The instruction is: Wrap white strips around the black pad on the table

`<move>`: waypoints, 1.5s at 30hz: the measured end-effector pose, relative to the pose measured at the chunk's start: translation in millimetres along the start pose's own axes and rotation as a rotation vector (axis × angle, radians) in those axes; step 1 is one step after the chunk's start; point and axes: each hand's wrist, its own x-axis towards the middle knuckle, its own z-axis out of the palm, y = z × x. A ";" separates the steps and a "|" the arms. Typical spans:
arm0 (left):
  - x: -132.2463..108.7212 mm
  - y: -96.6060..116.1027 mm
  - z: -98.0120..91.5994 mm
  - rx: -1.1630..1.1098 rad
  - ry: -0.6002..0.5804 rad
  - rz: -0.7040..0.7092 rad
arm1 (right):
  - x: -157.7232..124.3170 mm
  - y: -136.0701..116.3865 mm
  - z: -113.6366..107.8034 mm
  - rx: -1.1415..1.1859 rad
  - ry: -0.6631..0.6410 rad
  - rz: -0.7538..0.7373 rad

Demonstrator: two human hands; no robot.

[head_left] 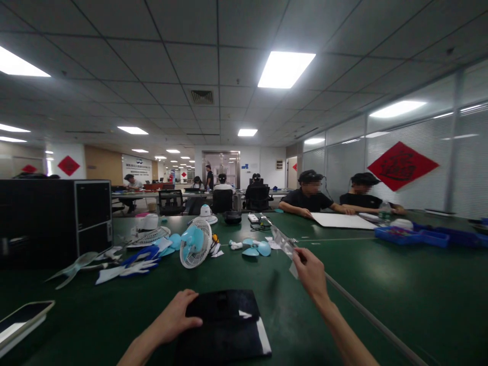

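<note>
A person's right hand pinches a narrow, clear plastic strip between its fingers above a green table, the strip's long axis slanting forward and left. The left hand rests on a flat, black rectangular case near the person; whether it grips cannot be told. Green surface stretches rightward; script on a red diamond-shaped wall hanging is illegible.

Passable for us: green tabletop, right of our right hand | Obstacles: fan, blue tray, computer tower
</note>
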 end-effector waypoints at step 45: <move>-18.3 25.5 -21.0 -0.569 -0.309 -0.028 | -57.9 -41.3 27.4 0.471 -1.157 0.285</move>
